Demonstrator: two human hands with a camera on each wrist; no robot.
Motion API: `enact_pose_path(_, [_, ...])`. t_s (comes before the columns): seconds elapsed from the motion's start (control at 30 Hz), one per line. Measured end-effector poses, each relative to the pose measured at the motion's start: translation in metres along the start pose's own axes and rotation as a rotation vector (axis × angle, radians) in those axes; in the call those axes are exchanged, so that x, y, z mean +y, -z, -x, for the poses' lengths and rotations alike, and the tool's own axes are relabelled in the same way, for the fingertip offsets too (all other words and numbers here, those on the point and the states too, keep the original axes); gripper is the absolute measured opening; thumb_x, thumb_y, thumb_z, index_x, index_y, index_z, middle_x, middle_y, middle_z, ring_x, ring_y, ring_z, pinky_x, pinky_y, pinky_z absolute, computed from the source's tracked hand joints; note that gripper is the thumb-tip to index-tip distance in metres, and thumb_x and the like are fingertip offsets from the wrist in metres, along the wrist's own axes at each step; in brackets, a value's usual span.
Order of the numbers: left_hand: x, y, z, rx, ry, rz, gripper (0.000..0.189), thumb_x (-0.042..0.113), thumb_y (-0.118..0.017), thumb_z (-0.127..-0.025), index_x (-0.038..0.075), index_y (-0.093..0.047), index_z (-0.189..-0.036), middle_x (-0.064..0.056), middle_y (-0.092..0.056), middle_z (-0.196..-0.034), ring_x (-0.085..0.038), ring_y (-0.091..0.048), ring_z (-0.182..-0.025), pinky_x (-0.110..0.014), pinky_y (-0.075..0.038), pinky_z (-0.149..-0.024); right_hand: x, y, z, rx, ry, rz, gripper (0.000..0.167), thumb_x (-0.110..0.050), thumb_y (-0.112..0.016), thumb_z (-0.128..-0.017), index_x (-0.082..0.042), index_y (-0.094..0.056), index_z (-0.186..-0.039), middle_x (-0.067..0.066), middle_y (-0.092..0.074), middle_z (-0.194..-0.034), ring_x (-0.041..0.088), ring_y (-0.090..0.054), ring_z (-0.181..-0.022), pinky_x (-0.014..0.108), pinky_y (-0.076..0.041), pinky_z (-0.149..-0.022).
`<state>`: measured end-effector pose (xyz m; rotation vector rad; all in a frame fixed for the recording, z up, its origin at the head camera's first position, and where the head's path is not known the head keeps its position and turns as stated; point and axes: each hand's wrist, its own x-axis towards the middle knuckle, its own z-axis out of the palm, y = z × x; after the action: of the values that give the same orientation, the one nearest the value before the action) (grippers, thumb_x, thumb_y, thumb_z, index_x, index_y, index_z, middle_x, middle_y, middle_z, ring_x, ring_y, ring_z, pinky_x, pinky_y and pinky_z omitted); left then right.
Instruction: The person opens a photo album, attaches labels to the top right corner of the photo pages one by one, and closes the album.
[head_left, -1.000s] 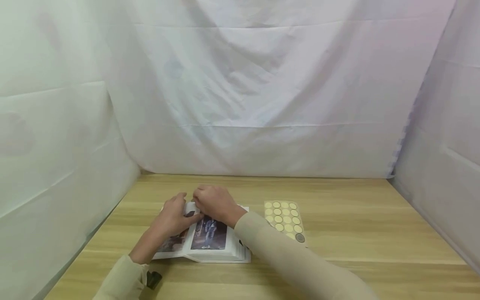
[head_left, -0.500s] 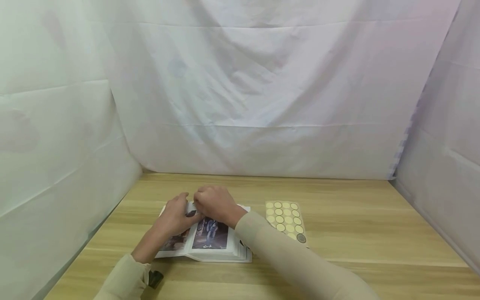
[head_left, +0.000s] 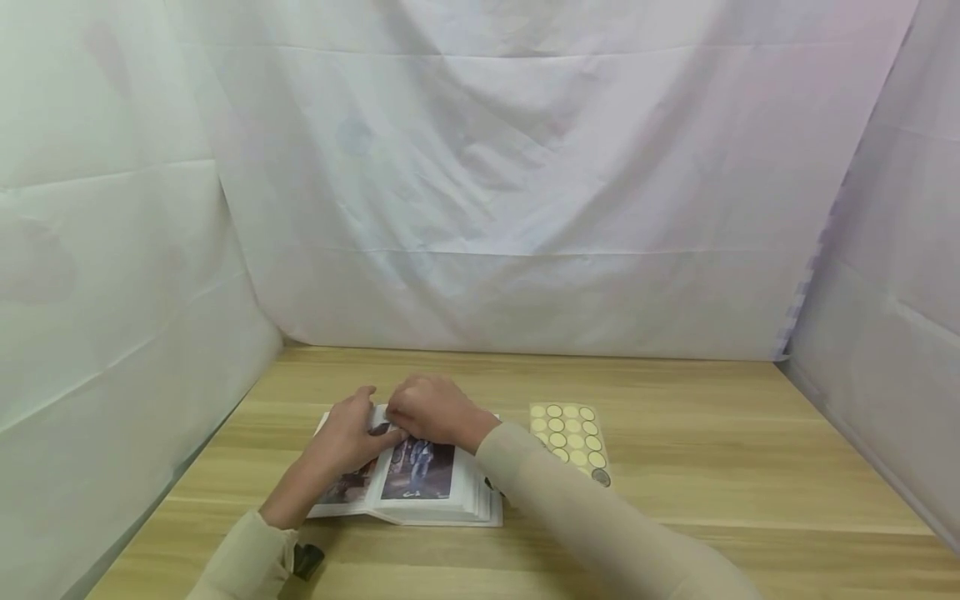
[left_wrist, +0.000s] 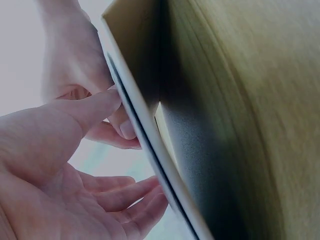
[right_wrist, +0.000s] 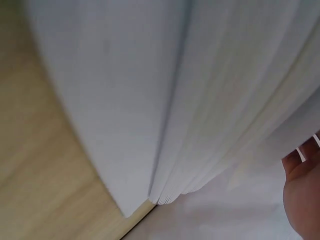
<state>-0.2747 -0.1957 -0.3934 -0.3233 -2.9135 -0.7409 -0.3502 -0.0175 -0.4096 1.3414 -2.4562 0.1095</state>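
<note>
An open photo album (head_left: 480,510) lies on the table with a photo on each page. The right-hand photo (head_left: 420,467) has a standing figure. My left hand (head_left: 345,433) rests over the upper left page, fingers spread and fairly straight, its thumb reaching across the fold to the right page. My right hand (head_left: 431,408) is at the top of that photo, fingers curled and downward. Its fingertips are hidden, so whether they pinch the photo or the page is unclear. In the left wrist view both hands meet at the album edge (left_wrist: 145,120). Stacked pages (right_wrist: 215,115) fill the right wrist view.
A sheet of round yellow stickers (head_left: 576,440), with a dark disc (head_left: 601,477) at its lower right corner, lies right of the album. A small dark object (head_left: 307,560) sits by the left sleeve. White cloth (head_left: 525,208) hangs behind and at both sides of the wooden table (head_left: 712,467).
My right hand has come down slightly at the top of the right page. The left hand, the album and the sticker sheet stay practically where they were.
</note>
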Motion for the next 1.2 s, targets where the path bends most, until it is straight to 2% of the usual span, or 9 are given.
enact_pose_path(0.1, [0.0, 0.001, 0.0, -0.005, 0.001, 0.008, 0.096, 0.038, -0.087, -0.091, -0.02, -0.039, -0.152, -0.044, -0.062, -0.137, -0.055, -0.063, -0.128, -0.064, -0.057, -0.104, 0.004, -0.001, 0.002, -0.008, 0.043, -0.03, 0.02, -0.022, -0.064, -0.107, -0.026, -0.083, -0.108, -0.014, -0.08, -0.107, 0.007, -0.073, -0.104, 0.026, -0.061, -0.094])
enact_pose_path(0.2, [-0.001, 0.0, 0.0, -0.01, 0.005, 0.014, 0.096, 0.038, -0.087, -0.092, -0.02, -0.038, -0.153, -0.043, -0.062, -0.137, -0.054, -0.064, -0.128, -0.063, -0.057, -0.104, 0.006, 0.0, 0.005, -0.021, 0.058, -0.07, 0.027, -0.016, -0.064, -0.105, -0.027, -0.084, -0.119, -0.015, -0.081, -0.117, 0.006, -0.073, -0.115, 0.025, -0.058, -0.104])
enact_pose_path(0.33, [0.0, 0.001, 0.0, -0.019, 0.014, 0.013, 0.096, 0.037, -0.086, -0.093, -0.02, -0.038, -0.153, -0.044, -0.061, -0.138, -0.055, -0.063, -0.129, -0.064, -0.057, -0.104, 0.007, 0.002, 0.008, -0.042, 0.051, -0.118, 0.039, -0.008, -0.061, -0.1, -0.029, -0.083, -0.124, -0.016, -0.079, -0.126, 0.006, -0.071, -0.124, 0.024, -0.055, -0.111])
enact_pose_path(0.57, [0.001, 0.001, 0.001, -0.031, 0.02, 0.015, 0.095, 0.034, -0.086, -0.093, -0.02, -0.037, -0.153, -0.044, -0.06, -0.138, -0.054, -0.063, -0.13, -0.064, -0.056, -0.106, 0.005, 0.002, 0.011, -0.05, 0.034, -0.13, 0.042, -0.005, -0.062, -0.099, -0.03, -0.083, -0.125, -0.016, -0.079, -0.128, 0.007, -0.071, -0.121, 0.024, -0.057, -0.109])
enact_pose_path(0.9, [0.002, -0.001, 0.001, -0.032, 0.022, 0.016, 0.094, 0.035, -0.086, -0.093, -0.019, -0.037, -0.153, -0.042, -0.061, -0.139, -0.052, -0.064, -0.129, -0.062, -0.058, -0.103, 0.004, 0.002, 0.011, -0.021, 0.036, -0.102, 0.036, -0.005, -0.066, -0.096, -0.028, -0.085, -0.115, -0.016, -0.081, -0.117, 0.008, -0.073, -0.113, 0.025, -0.059, -0.104])
enact_pose_path(1.03, [0.002, -0.001, 0.002, -0.03, 0.026, 0.019, 0.094, 0.035, -0.086, -0.093, -0.019, -0.038, -0.153, -0.042, -0.062, -0.138, -0.051, -0.064, -0.128, -0.063, -0.057, -0.103, 0.006, 0.003, 0.012, -0.004, -0.002, -0.105, 0.035, -0.004, -0.066, -0.094, -0.024, -0.085, -0.116, -0.011, -0.082, -0.118, 0.009, -0.074, -0.115, 0.027, -0.059, -0.106])
enact_pose_path(1.2, [0.004, -0.001, 0.001, -0.031, 0.044, 0.008, 0.095, 0.038, -0.085, -0.094, -0.018, -0.039, -0.154, -0.042, -0.06, -0.142, -0.054, -0.062, -0.132, -0.065, -0.056, -0.106, 0.01, 0.005, 0.014, -0.018, -0.071, -0.098, 0.039, -0.004, -0.065, -0.095, -0.022, -0.082, -0.125, -0.007, -0.079, -0.129, 0.011, -0.072, -0.124, 0.029, -0.059, -0.107])
